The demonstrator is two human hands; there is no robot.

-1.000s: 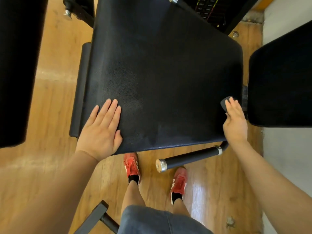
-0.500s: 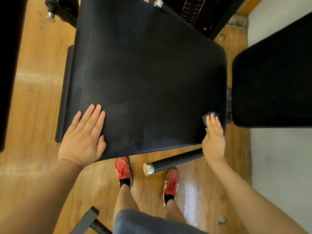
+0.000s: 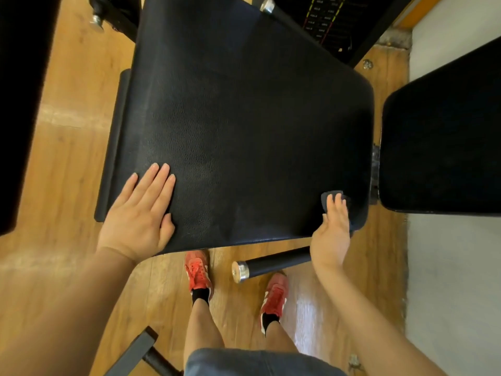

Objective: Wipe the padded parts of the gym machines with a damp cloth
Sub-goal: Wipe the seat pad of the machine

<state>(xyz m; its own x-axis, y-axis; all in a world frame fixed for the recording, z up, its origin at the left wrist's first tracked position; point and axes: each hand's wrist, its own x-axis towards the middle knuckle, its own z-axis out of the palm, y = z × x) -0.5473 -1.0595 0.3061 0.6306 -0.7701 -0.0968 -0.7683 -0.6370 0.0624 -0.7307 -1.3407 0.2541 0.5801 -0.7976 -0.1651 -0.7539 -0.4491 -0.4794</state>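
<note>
A large black padded seat point(image 3: 244, 126) fills the middle of the head view. My left hand point(image 3: 141, 213) lies flat on its near left corner, fingers straight and together. My right hand point(image 3: 332, 232) presses a small dark cloth point(image 3: 334, 198) onto the pad's near right corner with straight fingers. Most of the cloth is hidden under the hand; only its far edge shows beyond the fingertips.
A second black pad point(image 3: 444, 137) stands close on the right, another dark pad point(image 3: 19, 104) at the left edge. A black handle bar with a chrome cap point(image 3: 267, 264) juts out below the seat. A weight stack point(image 3: 330, 20) sits behind. My feet stand on wooden floor.
My right hand with the cloth has slid from the pad's right edge a little inward along the near right corner. The left hand stays flat on the near left corner.
</note>
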